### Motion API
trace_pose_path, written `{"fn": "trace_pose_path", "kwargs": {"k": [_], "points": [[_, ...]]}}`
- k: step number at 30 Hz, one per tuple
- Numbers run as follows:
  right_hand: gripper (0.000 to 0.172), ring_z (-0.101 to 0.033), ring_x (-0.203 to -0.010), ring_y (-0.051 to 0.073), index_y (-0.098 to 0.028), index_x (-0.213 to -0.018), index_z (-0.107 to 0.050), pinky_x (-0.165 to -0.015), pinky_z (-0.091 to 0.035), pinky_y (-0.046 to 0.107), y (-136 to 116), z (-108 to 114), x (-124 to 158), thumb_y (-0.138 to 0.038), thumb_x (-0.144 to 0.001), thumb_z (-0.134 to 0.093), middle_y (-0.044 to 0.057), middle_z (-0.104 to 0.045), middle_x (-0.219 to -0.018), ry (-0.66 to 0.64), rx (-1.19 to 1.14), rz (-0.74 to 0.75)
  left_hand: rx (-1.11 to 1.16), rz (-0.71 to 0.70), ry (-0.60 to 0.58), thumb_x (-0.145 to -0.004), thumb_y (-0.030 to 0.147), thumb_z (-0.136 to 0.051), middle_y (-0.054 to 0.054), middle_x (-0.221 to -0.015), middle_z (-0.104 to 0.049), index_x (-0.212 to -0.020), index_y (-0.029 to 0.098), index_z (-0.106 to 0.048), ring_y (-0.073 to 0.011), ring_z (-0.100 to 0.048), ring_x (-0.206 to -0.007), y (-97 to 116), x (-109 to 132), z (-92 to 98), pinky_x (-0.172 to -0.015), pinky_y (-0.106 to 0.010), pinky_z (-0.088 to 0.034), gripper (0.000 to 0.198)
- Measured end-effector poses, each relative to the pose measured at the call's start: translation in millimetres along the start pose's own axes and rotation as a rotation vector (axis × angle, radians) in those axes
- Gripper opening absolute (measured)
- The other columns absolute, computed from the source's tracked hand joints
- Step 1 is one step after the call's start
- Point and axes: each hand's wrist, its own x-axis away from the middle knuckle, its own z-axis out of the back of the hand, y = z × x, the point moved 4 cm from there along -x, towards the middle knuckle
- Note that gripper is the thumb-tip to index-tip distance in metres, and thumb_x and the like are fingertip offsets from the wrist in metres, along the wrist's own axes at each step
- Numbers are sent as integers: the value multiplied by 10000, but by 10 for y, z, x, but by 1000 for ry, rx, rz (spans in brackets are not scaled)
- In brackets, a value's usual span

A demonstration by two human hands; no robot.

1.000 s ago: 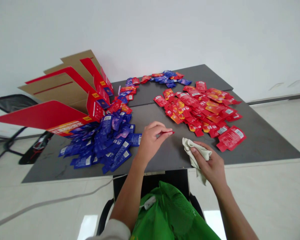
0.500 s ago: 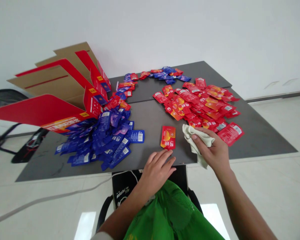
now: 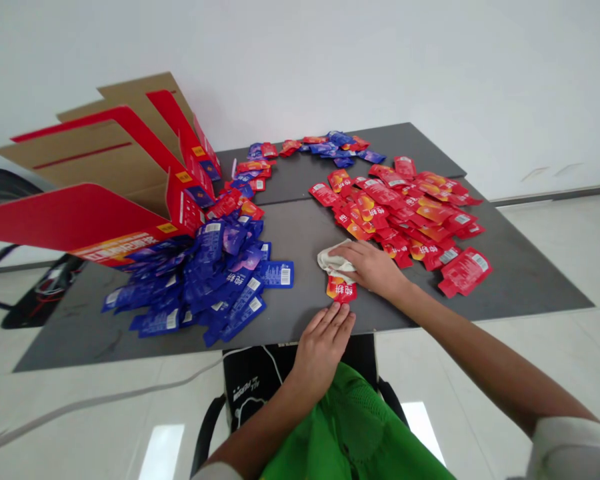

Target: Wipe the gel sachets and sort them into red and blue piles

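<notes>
Head view: flat left hand [image 3: 323, 347] touches white-lettered red pouch [image 3: 342, 291]; right hand [image 3: 374, 265] holds cloth [image 3: 332, 262] atop.

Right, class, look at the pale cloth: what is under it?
Under the pale cloth is part of a red packet; its near end shows, by the fingers of the left hand. The far part is covered by the cloth and right hand.
</notes>
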Motion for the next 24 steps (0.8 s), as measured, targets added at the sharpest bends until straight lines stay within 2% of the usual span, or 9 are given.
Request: {"fn": "trace_pose_path", "kwargs": {"k": [3,6,9,10,12,14,16,19,24], "points": [[334,-684,-1158,304,-181,-1334,-693,-979,-578,420,163,49,-303,-295,-1020,-687,128,-742,-1283,-5,57,-60,38,22,16,-1075,188,-609,-93,-1498,-685,-1400,128,-691,-232,-638,-1413,-6,-12,-14,-1174,-392,-544,341],[354,-668,-1193,326,-163,-1368,-670,-1027,-555,454,147,224,-394,-267,-1030,-657,150,-725,-1314,76,77,-106,81,46,24,-1069,189,-621,-94,-1469,-705,-1380,124,-699,-231,-658,-1390,-11,-24,-24,-1158,-394,-561,327],[408,-655,-1228,298,-225,-1445,-615,-1063,-542,435,-102,408,-156,-304,-1046,-649,115,-699,-1389,188,27,-101,128,64,13,-1064,182,-629,-101,-1481,-696,-1380,125,-696,-231,-642,-1410,-8,-36,-26,-1173,-398,-552,328],[406,-662,-1218,288,-238,-1440,-616,-1048,-553,423,-220,422,-32,-296,-1040,-655,105,-700,-1393,168,-1,-70,141,71,14,-1061,179,-634,-104,-1475,-700,-1379,124,-696,-233,-644,-1408,-6,-41,-24,-1177,-401,-549,329],[431,-675,-1192,284,-242,-1447,-615,-993,-582,411,-438,351,216,-279,-1022,-676,104,-703,-1401,13,-20,7,166,88,16,-1054,171,-645,-106,-1413,-741,-1341,124,-715,-236,-686,-1352,-4,-50,-22,-1185,-409,-542,299],[409,-688,-1174,273,-247,-1411,-640,-929,-604,380,-538,240,393,-274,-1008,-705,95,-730,-1353,-75,-36,20,184,104,13,-1053,166,-647,-98,-1333,-782,-1293,131,-737,-235,-732,-1275,-4,-55,-28,-1192,-417,-534,259],[404,-696,-1166,270,-246,-1389,-652,-913,-611,371,-495,132,422,-292,-996,-735,90,-738,-1337,-82,-46,-12,187,107,4,-1058,163,-637,-96,-1346,-776,-1307,141,-734,-237,-728,-1283,-2,-52,-40,-1188,-425,-535,268],[402,-701,-1160,274,-227,-1383,-658,-961,-600,392,-262,31,196,-309,-998,-740,94,-733,-1350,-36,-19,-70,166,107,-14,-1063,150,-621,-100,-1468,-705,-1386,154,-697,-243,-659,-1390,1,-34,-59,-1172,-426,-545,333],[329,-704,-1149,301,-207,-1337,-698,-966,-586,414,52,138,-224,-310,-1025,-681,115,-758,-1272,53,69,-200,167,105,-36,-1022,210,-721,-115,-1427,-731,-1330,142,-706,-251,-669,-1373,-4,-111,47,-1135,-413,-546,316]]}}
